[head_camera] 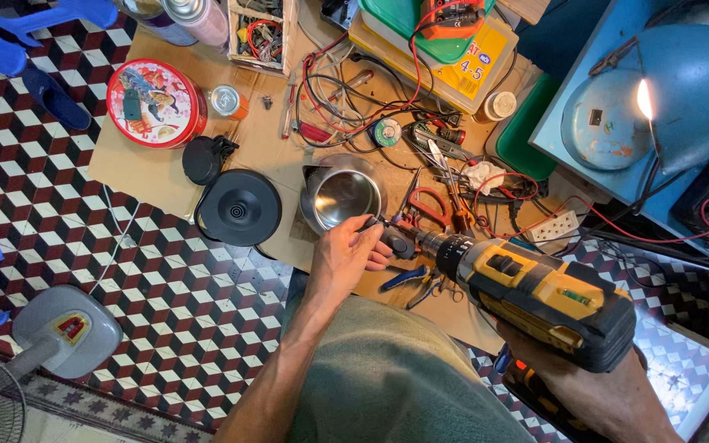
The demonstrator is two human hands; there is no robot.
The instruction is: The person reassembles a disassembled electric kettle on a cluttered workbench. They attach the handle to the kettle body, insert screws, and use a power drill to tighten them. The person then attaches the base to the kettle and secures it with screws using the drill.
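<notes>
Overhead view of a cluttered work area on cardboard laid over a patterned tile floor [84, 205]. At far left we see a grey fan base [67, 330]; further up, a round red tin [156, 102] lies on the cardboard sheet [149, 168]. Right of it we note a small black cap [203, 159] and, just beside it, a round black kettle base [240, 207]. At centre stands a stainless steel kettle body [342, 191], open at the top, its shiny inside in view. Our left hand [345, 254] is curled around the kettle's black handle [387, 238], fingers closed on it. The chuck of a yellow and black cordless drill [535, 295] points at that handle; whether the bit touches it we cannot tell, as the fingers hide the tip. Red-handled scissors [430, 205] lie just beyond. Our right hand [609, 394] is wrapped around the drill grip at lower right. A lit blue desk lamp [674, 90] occupies the upper right.
</notes>
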